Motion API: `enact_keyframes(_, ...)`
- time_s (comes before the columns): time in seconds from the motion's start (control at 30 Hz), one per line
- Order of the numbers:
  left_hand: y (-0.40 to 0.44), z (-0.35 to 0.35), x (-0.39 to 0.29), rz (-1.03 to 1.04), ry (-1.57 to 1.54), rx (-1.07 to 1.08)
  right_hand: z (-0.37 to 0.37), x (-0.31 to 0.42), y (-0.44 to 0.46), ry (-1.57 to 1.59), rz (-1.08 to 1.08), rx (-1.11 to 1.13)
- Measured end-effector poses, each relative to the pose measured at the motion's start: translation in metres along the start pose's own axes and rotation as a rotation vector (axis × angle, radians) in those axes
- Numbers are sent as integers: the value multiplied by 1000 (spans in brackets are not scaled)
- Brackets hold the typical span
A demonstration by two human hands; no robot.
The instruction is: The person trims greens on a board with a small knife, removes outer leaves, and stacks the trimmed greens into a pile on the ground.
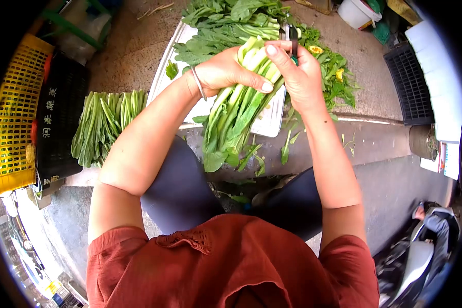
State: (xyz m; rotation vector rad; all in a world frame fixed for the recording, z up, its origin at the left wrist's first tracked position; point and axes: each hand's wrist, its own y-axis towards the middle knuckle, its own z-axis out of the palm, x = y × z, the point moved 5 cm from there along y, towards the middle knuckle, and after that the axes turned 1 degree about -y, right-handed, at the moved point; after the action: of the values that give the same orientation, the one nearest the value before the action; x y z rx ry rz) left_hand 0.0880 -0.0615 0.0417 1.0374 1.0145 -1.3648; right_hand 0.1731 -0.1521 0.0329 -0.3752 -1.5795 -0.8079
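Observation:
My left hand (228, 71) is wrapped round a bunch of leafy greens (241, 110), its stem ends pointing away from me and its leaves hanging toward my knees. My right hand (303, 74) is closed at the right of the stems, its thumb close against the stem ends. In its fingers is a slim black tool (293, 42) with a small green part; its kind is mostly hidden. Beneath the bunch is a white tray (269, 126), and a pile of more leafy greens (226, 31) lies at its far end.
Trimmed leaves with yellow flowers (339, 84) are heaped right of the tray. A row of cut greens (110, 120) lies to the left, beside a black crate (61, 118) and a yellow crate (15, 113). Another black crate (408, 82) and a white bucket (358, 14) stand at the right.

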Motion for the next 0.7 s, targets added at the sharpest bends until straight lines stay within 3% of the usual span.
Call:
enact_keyframes(0.07,2,-7,4,-37,18,-27,0,1,3,19,14,-56)
enact_keyframes(0.17,-1,-18,9,-111,49,-6,2,-16,3,261,237,-123)
enact_keyframes(0.4,-1,-31,36,-275,82,-15,18,-47,6,235,254,-160)
enact_keyframes(0.53,-2,-32,33,-291,57,-12,21,-43,6,244,301,-194)
enact_keyframes(0.7,-6,-51,18,-228,-31,-177,15,-30,8,144,313,-266)
